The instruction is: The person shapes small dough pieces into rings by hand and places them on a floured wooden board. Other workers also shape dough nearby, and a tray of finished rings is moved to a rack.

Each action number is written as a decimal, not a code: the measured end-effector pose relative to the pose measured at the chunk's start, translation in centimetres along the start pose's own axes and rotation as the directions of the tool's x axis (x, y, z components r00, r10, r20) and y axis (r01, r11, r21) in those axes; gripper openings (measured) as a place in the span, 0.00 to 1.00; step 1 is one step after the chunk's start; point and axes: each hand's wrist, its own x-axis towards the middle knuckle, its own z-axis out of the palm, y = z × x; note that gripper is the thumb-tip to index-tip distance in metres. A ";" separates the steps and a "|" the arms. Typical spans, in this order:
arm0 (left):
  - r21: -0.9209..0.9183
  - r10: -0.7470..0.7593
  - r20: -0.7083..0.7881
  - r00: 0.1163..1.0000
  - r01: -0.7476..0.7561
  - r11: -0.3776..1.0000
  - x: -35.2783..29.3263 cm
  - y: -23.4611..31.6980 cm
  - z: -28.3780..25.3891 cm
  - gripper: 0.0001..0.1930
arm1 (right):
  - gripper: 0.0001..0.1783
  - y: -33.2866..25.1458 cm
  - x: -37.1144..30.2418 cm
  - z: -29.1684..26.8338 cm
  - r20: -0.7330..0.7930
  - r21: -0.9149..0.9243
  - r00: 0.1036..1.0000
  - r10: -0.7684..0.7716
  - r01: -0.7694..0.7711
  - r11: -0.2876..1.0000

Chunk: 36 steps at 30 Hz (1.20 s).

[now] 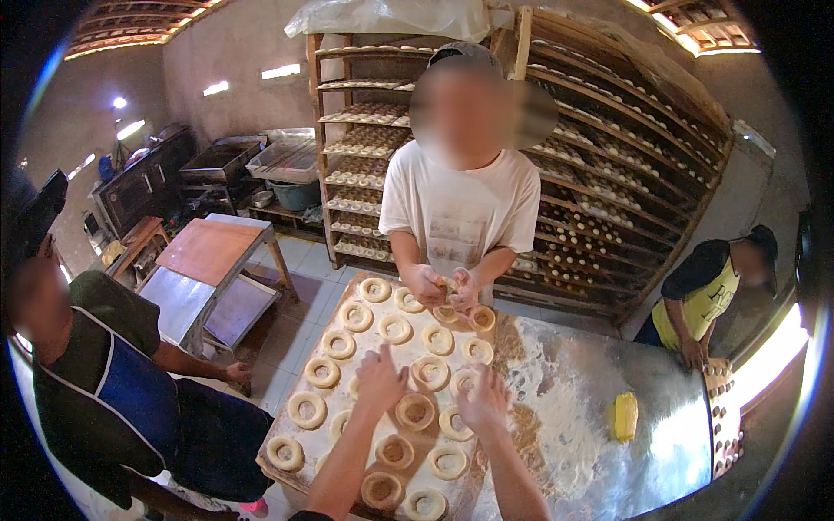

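Observation:
Rows of pale dough rings (394, 329) lie on a floured board (287, 417) in front of me. My left hand (380, 379) hovers over the middle of the board, fingers apart and nothing in them; it partly covers some rings. To its right, my right hand (486, 401) has its fingers stretched out beside a dough ring (464, 379), partly hiding it. Whether the fingertips touch that ring I cannot tell. Across the board, a person in a white shirt (460, 204) holds a piece of dough (447, 285) in both hands above the far rings.
The metal table (599, 373) to the right carries scattered flour and a yellow block (625, 417). Racks (360, 139) of dough pieces stand behind. Another person (113, 373) stands at left near a low table (208, 252); a third (717, 286) bends over a tray (721, 408) at right.

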 end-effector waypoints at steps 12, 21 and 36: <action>-0.502 -0.443 -0.128 0.887 0.327 0.800 -24.1 -1.7 -7.7 0.15 | 0.10 13.9 -18.7 -12.5 0.037 0.184 0.985 0.171 -0.175 0.967; -0.427 -0.224 0.085 0.971 0.239 0.872 -35.4 8.4 -3.8 0.12 | 0.07 16.9 -23.1 -17.7 0.214 0.361 0.968 -0.131 0.046 0.931; -0.212 0.071 0.494 0.866 0.041 0.976 -44.0 16.3 0.4 0.16 | 0.11 24.0 -33.5 -23.0 0.215 0.438 0.955 -0.206 0.094 0.894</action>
